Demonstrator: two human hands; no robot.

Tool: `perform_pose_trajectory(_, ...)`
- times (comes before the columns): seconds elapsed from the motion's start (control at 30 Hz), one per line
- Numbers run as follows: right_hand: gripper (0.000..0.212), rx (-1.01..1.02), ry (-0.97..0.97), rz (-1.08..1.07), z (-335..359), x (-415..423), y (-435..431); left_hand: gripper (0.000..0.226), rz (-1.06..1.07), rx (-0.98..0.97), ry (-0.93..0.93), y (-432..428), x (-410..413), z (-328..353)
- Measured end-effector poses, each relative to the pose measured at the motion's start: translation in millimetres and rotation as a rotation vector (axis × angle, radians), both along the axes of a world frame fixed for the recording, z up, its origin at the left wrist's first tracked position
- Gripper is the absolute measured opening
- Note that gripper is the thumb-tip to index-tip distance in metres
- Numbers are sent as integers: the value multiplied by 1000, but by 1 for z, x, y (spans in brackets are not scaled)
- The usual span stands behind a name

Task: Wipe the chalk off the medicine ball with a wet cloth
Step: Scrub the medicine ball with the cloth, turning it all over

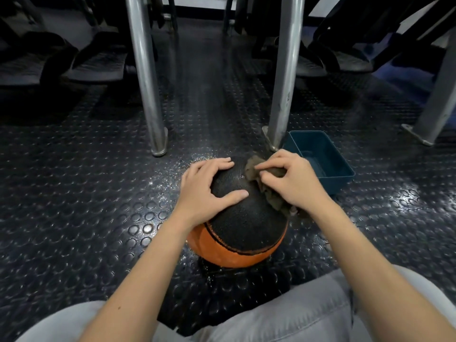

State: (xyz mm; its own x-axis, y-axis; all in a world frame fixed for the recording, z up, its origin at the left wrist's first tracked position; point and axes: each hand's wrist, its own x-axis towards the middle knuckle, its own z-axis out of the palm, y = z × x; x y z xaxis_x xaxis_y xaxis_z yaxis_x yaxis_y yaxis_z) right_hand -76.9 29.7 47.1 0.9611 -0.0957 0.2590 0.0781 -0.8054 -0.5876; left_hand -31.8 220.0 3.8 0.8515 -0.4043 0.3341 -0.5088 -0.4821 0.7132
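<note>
Ball (243, 228), black top, orange underside, sits on studded floor (74, 193) between knees. Left hand (206, 190) spread flat on top, steadying. Right hand (293, 180) pinches brown cloth (266, 191) against right side. Blue tub (318, 159) far right, near metal post (283, 70). Wipe firmly, rotate ball. No readable writing.

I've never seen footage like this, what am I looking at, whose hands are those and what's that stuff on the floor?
There is no machine here. One camera, worn on a person's head, looks down at their own bare arms. A black and orange medicine ball sits on the studded dark floor. The left hand rests spread on top of it. The fingers of the right hand pinch a brown cloth against the ball's right side. Behind that stands a blue plastic tub.
</note>
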Motion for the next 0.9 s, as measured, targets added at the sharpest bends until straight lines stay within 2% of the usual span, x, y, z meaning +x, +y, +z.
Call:
perform_pose_trajectory(0.1, 14, 22, 58, -161, -2, 6, -12, 67, -18, 27, 49, 1, -5, 7)
perform_pose_trajectory(0.23, 10, 43, 64, -148, 0, 5, -9, 81, 8, 119, 79, -4, -17, 8)
perform_pose_trajectory(0.33, 11, -13, 58, -55, 12, 2, 1, 107, 22, 140, 90, -2, -19, 3)
perform_pose_trajectory(0.43, 11, -78, -27, 146, 20, -9, 20, 119, 18, 143, 111, 1, -14, 5)
perform_pose_trajectory(0.57, 14, -246, -31, 328, 19, -16, 29, 119, 14, 145, 113, 1, -18, 6)
perform_pose_trajectory(0.67, 14, -114, -32, 167, 16, -1, 8, 115, 10, 154, 81, -4, -24, 7)
perform_pose_trajectory(0.77, 13, -45, 75, -47, 12, 9, -15, 108, -26, 191, 65, -13, -32, 12)
perform_pose_trajectory(0.83, 12, -70, 72, -40, 12, 2, -14, 105, -14, 212, 43, -18, -38, 13)
perform_pose_trajectory(0.9, 11, -115, -16, 78, 16, -12, 1, 110, -6, 226, 22, -24, -42, 13)
